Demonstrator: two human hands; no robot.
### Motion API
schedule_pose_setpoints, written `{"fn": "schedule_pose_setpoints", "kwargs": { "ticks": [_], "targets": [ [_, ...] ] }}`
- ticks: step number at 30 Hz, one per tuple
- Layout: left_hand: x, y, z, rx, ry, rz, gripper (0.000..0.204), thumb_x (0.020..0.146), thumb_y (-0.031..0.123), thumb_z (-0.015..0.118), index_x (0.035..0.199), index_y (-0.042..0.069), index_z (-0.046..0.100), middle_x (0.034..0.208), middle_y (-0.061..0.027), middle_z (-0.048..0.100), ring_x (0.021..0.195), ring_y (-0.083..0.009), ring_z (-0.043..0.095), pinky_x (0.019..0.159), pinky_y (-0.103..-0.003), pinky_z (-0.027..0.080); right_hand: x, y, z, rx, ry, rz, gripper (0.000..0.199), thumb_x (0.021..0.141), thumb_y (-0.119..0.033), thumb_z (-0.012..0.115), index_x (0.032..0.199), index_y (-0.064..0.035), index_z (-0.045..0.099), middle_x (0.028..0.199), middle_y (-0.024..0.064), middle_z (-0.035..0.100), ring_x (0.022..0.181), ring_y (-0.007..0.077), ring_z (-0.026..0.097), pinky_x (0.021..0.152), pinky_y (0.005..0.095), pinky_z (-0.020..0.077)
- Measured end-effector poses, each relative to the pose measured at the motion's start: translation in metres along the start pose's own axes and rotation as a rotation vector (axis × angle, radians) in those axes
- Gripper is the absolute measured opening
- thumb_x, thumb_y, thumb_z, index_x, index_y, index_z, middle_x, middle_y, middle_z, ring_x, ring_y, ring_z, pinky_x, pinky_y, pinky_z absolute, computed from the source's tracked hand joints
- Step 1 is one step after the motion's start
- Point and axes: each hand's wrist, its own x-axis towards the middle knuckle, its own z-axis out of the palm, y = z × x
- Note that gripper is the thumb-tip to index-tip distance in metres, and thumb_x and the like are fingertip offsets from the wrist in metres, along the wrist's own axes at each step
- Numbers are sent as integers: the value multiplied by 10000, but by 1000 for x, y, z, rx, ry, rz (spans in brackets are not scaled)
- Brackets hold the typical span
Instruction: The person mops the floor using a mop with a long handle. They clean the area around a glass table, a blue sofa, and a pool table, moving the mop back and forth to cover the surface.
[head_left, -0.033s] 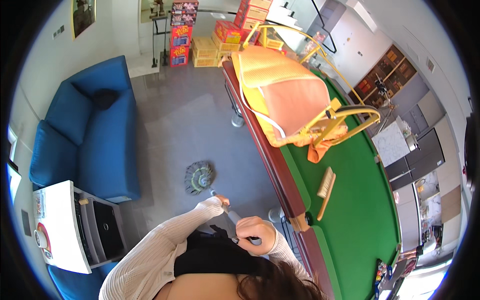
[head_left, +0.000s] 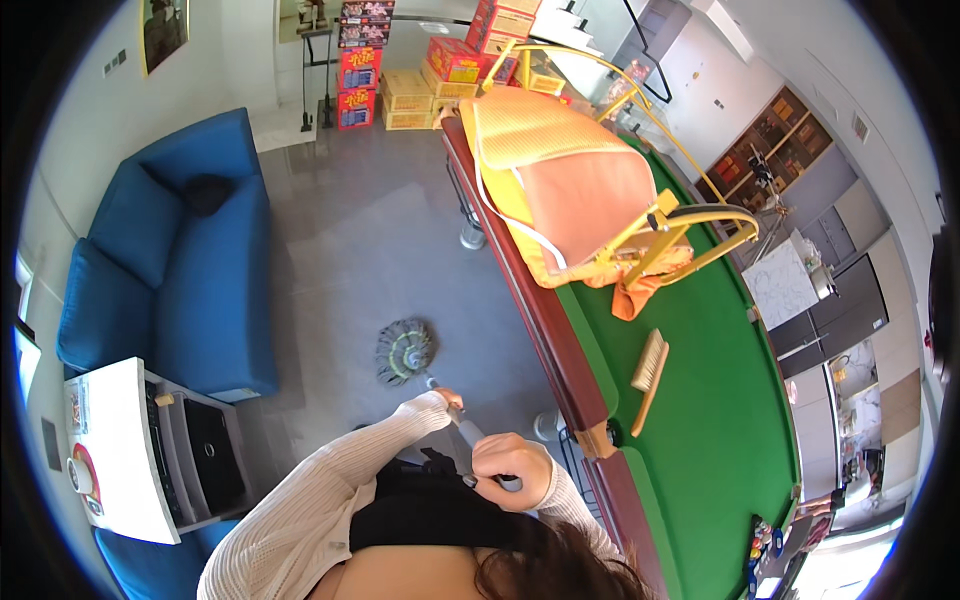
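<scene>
- Right hand [head_left: 512, 466] wrapped around the near end of the mop handle [head_left: 470, 430], fingers [head_left: 490, 470] curled shut over the pale grip, knuckles up.
- Left hand [head_left: 447, 400] farther down the same handle, mostly hidden by the cream knitted sleeve [head_left: 330, 490]; fingers closed on the shaft, only the tips showing.
- Handle short in view, light grey, slanting from the near right up to the far left.
- Mop head [head_left: 405, 351] at the far end of the handle, flat on the grey floor [head_left: 370, 240]: round, grey-green, strands fanned out in a ring about a paler hub.
- Mop head placed between the blue sofa [head_left: 190, 270] on the left and the billiard table [head_left: 700, 420] on the right, apart from both.
- Near left, beside the sofa, a white unit [head_left: 120, 450] with a dark device set in it.
- Table with green cloth and a dark red-brown wooden rail, running from the near right to the far middle.
- On the cloth, a wooden brush [head_left: 650, 365] lying alone, well apart from the hands.
- Farther along the table, a yellow-framed folding chair [head_left: 570, 180] with a peach seat laid on its side, an orange cloth [head_left: 635, 298] under its near edge.
- Far side of the room, stacked red and yellow cartons [head_left: 420, 75] on the floor.
- At the near right corner of the table, a cluster of coloured balls [head_left: 762, 545], small and hard to make out.
</scene>
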Motion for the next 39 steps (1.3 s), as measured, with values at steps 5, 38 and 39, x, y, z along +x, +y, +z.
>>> {"fn": "schedule_pose_setpoints", "kwargs": {
  "ticks": [5,38,39],
  "targets": [
    [72,-7,113,-37,-86,289,320,639,83,725,943,161,660,902,-100,570,783,-309,597,704,-372,485,-61,-15,-6,-148,29,88,196,716,-1,586,593,-12,434,535,124,435,535,305,473,522,385,370],
    [-193,93,23,361,504,-766,166,742,207,662,891,149,618,897,-92,622,925,-295,608,812,-387,491,-78,37,68,245,115,-9,103,781,8,521,824,19,615,828,120,676,905,266,658,947,435,430],
    [-216,95,20,368,518,-817,156,741,198,662,887,156,626,890,-88,625,916,-293,615,800,-381,498,-71,36,85,280,49,-18,120,772,11,512,840,4,611,851,109,675,938,264,654,973,441,409]
  ]
}}
